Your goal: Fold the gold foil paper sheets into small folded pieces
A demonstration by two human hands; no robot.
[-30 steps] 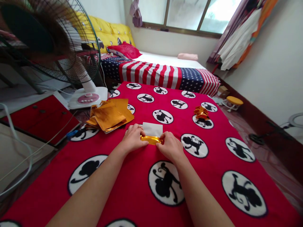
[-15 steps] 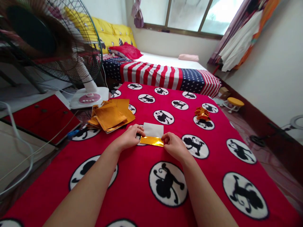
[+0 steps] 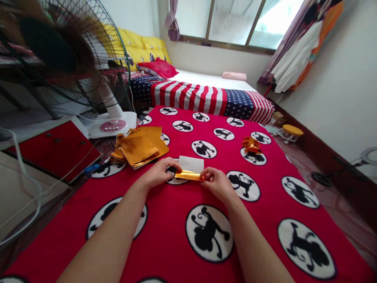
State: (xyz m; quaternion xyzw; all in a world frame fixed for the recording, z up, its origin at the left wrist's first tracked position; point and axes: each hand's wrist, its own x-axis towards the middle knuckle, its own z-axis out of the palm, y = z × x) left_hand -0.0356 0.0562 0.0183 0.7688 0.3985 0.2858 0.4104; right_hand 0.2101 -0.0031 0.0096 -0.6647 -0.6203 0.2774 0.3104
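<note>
Gold foil paper sheet [image 3: 191,163], white backing up on the far part, gold band along the near edge. It's mid-blanket, on the red monkey-print fleece [image 3: 165,224], between the two hands. Risks, my read: band goes crooked if one end is pulled harder than the other; soft fleece underneath gives little backing, so a crease could come out slack. Pedestal fan [image 3: 66,59] has blurred blades, probably spinning; a draught could lift the white flap or scatter the loose foil stack [image 3: 140,147].

Right hand [image 3: 218,182]: thumb and index together, pinching the band's right end. Left hand [image 3: 160,173]: curled, fingertips touching the left end; thumb contact unclear, can't tell if it's clamped. Folded foil pieces [image 3: 251,145] sit well off to the right.
</note>
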